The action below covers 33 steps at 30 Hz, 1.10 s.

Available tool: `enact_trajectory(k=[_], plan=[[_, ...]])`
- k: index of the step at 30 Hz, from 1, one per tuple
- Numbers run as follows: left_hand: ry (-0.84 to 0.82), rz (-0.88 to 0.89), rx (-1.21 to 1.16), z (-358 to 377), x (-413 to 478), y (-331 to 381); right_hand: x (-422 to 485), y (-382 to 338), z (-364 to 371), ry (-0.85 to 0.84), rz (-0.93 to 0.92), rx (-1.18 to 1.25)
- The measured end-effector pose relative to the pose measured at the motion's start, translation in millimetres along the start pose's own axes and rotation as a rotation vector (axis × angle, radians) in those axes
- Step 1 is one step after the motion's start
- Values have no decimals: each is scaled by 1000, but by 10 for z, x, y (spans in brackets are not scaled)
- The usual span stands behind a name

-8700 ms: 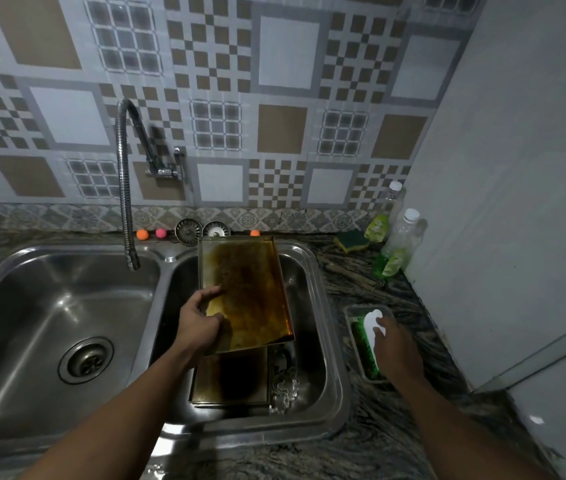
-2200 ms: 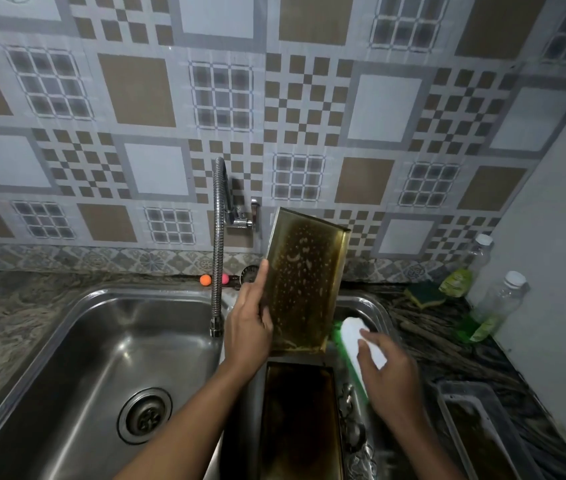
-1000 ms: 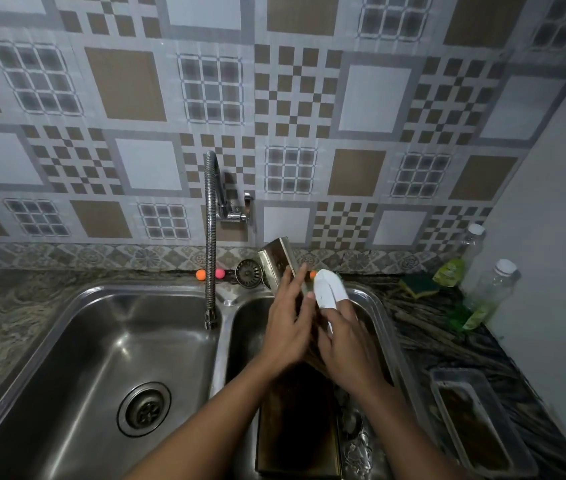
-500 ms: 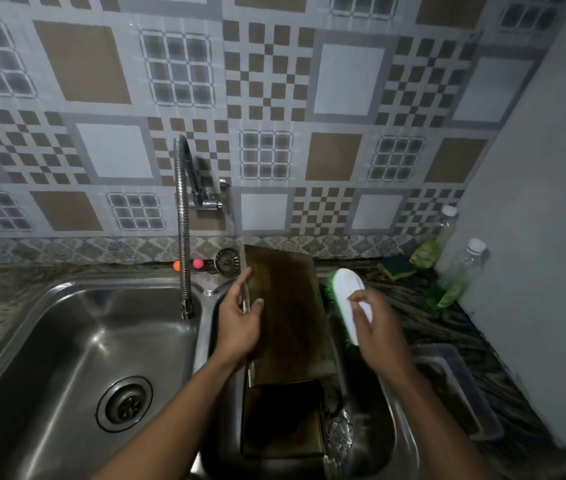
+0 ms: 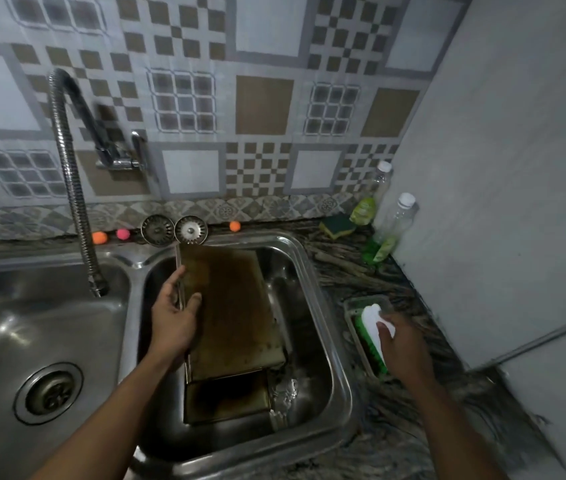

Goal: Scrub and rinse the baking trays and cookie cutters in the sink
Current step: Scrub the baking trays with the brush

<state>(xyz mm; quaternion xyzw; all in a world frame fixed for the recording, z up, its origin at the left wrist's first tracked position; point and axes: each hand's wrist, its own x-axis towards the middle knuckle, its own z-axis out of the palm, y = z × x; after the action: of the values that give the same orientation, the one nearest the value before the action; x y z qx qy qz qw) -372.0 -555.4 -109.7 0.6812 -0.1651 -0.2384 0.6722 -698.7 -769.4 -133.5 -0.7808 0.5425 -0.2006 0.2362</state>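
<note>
A brown-stained baking tray (image 5: 236, 306) leans tilted in the right sink basin (image 5: 323, 327). My left hand (image 5: 174, 313) grips its left edge. A second dark tray (image 5: 228, 398) lies flat beneath it, and clear cookie cutters (image 5: 285, 393) sit beside that one at the basin's front right. My right hand (image 5: 404, 344) is closed on a white scrub brush (image 5: 373, 325) with green bristles. The brush rests in a small clear dish (image 5: 351, 306) on the counter, right of the sink.
The flexible faucet (image 5: 73, 188) hangs over the divider beside the left basin (image 5: 32, 341), with no water running. Two drain strainers (image 5: 174, 230), small orange and pink balls, a green sponge (image 5: 337, 226) and two soap bottles (image 5: 390, 230) line the back. A wall stands at right.
My right hand has carried the brush away from the tray, down and right into the dish on the counter. My left hand has lowered the tray from upright to leaning in the basin.
</note>
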Motion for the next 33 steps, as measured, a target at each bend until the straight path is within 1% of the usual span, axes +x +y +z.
enact_trajectory(k=[3,5,10,15,18,21,24,26,28,30,33], plan=[[-4,4,3,-17,43,-5,28,-2,123,-35,73,25],[0,11,14,-24,67,18,52,-29,158,-47,90,43],[3,38,9,-11,73,57,35,27,135,-9,79,53],[-23,45,-29,21,38,95,34,4,75,-69,34,69],[-28,61,-24,8,-13,127,46,-132,-45,-4,40,110],[-59,81,-7,-11,-45,169,84,-576,-90,27,0,184],[-68,87,9,-17,-73,205,150,-1194,4,43,-120,289],[-90,118,25,-25,-104,232,197,-1642,117,26,-207,344],[-123,146,35,-28,-119,275,250,-2011,265,-22,-265,341],[-158,188,53,-19,-133,345,304,-2301,375,-38,-278,331],[-180,248,52,-4,-147,473,286,-2666,491,11,-223,359]])
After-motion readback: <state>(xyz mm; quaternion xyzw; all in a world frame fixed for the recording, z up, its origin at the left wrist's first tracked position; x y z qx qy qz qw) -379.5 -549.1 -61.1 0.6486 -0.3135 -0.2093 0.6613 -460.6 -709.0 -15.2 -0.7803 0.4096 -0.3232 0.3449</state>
